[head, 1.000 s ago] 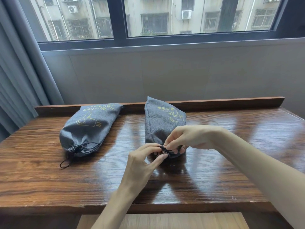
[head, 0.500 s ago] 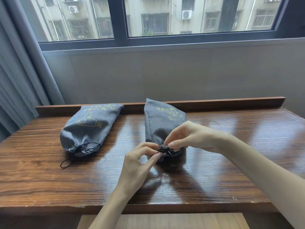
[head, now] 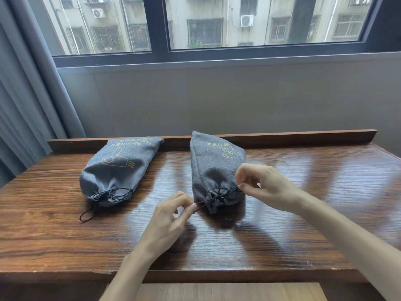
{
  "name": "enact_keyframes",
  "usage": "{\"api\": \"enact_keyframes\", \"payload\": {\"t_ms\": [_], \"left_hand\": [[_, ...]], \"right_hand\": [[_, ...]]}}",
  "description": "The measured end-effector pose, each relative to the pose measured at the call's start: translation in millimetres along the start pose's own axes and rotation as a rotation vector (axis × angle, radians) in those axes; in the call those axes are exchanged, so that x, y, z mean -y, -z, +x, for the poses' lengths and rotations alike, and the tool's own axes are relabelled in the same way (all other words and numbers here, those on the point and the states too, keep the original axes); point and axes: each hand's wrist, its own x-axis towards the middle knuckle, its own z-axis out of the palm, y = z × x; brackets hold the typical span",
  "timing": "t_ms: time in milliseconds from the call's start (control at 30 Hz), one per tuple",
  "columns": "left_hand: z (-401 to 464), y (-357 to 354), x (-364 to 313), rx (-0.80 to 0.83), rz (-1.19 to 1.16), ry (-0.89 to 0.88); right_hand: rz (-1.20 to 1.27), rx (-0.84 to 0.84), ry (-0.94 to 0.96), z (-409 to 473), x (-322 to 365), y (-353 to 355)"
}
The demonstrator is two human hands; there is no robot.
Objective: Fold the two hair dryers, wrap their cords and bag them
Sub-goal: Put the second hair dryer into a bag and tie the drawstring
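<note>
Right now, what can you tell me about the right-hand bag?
The right bag is grey woven cloth with yellow print, full and lying on the wooden table, its closed end near the back ledge. Its mouth is gathered shut by a black drawstring, pinched by the left hand and right hand.

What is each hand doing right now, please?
Left hand: pinching one end of the drawstring on the right bag.
Right hand: pinching the drawstring's other end.
</note>
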Motion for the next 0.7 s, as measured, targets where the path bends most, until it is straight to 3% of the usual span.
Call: {"api": "enact_keyframes", "payload": {"t_ms": [267, 533, 600, 700], "left_hand": [[-2, 6, 2, 0.004, -0.023, 0.054], [0, 8, -6, 0.033, -0.017, 0.198], [4, 15, -5, 0.012, -0.014, 0.274], [26, 22, 0, -0.124, -0.172, 0.433]], "right_hand": [[-0.021, -0.068, -0.015, -5, -3, -5], [0.125, -0.130, -0.105, -12, 4, -8], [0.304, -0.197, -0.202, -16, -1, -4], [0.569, -0.345, -0.519, -7, -22, -5]]}}
